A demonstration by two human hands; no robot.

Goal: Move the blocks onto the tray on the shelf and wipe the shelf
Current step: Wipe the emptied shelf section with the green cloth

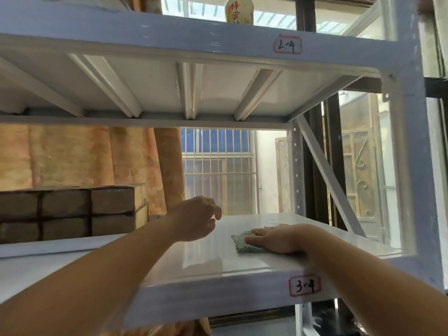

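Note:
Brown rectangular blocks [68, 213] sit stacked in two layers at the left of the white shelf [208, 260]; whatever they rest on is hidden from this low angle. My right hand [278, 238] lies flat, palm down, on a grey-green cloth [240, 242] pressed to the shelf surface right of centre. My left hand [197, 218] hovers above the shelf between the blocks and the cloth, fingers loosely curled, holding nothing.
The shelf's front edge carries a label "3-4" [305, 286]. The upper shelf, labelled "2-4" [288, 44], hangs low overhead with a jar [239, 9] on it. A metal upright [409, 166] and diagonal brace [327, 175] bound the right side. Curtains and barred windows lie behind.

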